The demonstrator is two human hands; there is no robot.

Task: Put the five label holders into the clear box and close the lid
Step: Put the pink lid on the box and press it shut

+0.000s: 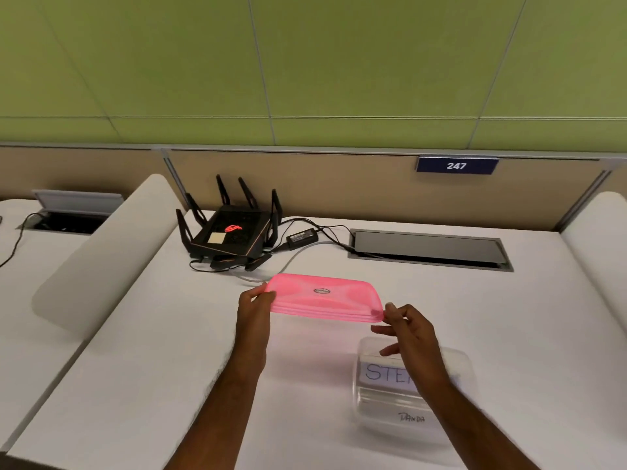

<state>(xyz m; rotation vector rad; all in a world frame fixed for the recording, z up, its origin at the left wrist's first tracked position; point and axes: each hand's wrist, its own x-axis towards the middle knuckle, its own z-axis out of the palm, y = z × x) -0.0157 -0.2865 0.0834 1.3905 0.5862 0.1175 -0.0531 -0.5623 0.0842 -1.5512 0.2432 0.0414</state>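
Note:
A translucent pink lid [324, 296] hangs flat above the white table, held at both short ends. My left hand [254, 310] pinches its left edge and my right hand [407, 330] pinches its right edge. Below and to the right of the lid stands the clear box [383, 401] on the table, partly hidden by my right forearm. Inside it lie label holders with handwritten paper inserts [386, 373]; how many are in there I cannot tell.
A black router [230, 232] with antennas and its power brick [302, 238] with cables sit at the back of the table [152, 368]. A grey cable hatch [429, 249] lies at the back right. White dividers stand left [101, 252] and right.

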